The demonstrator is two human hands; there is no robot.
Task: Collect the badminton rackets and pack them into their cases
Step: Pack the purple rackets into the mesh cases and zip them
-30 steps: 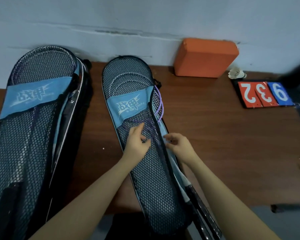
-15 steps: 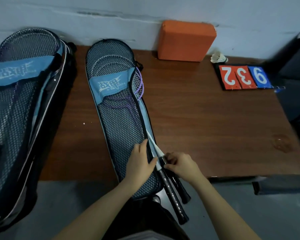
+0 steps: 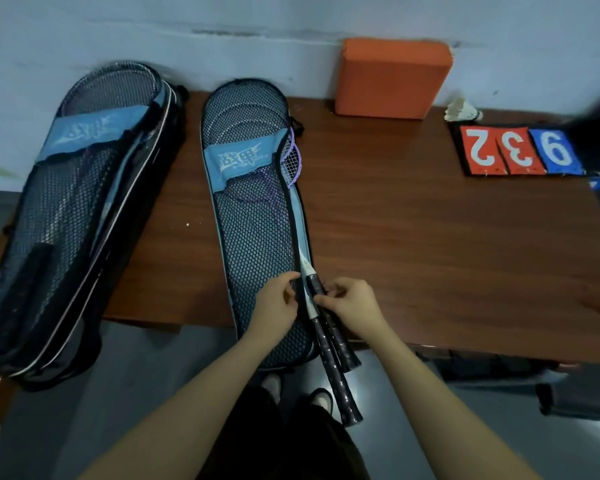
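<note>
Two mesh cases lie lengthwise on the brown table (image 3: 430, 237), heads toward the wall. The left case (image 3: 77, 220) sits at a slant with its near end hanging off the table edge; rackets are visible through its mesh, so it looks packed already.

The middle case (image 3: 253, 230) is the one being worked on. Its long right edge is open. Racket heads lie inside under the mesh at the far end, and part of a purple-framed head (image 3: 293, 161) pokes out through the gap. Two handles (image 3: 333, 355) stick out past the near end of the case, over the table edge, side by side and touching.

Left hand (image 3: 276, 308): fingers curled, pinching the open mesh edge just beside the handles. Judgement: it holds the flap up and steady so the opening stays wide.

Right hand (image 3: 352, 303): thumb and fingertips closed on the upper part of the handles, at the white collar. Judgement: it is steering the rackets in toward the case so they sit fully inside before closing.

The handles still overhang, so packing of this case is not finished. Risk: the exposed purple frame could snag the edge when the case is closed.

Also present: orange block (image 3: 392, 77) against the wall, shuttlecock (image 3: 463, 110), number cards (image 3: 520, 150) at far right.
</note>
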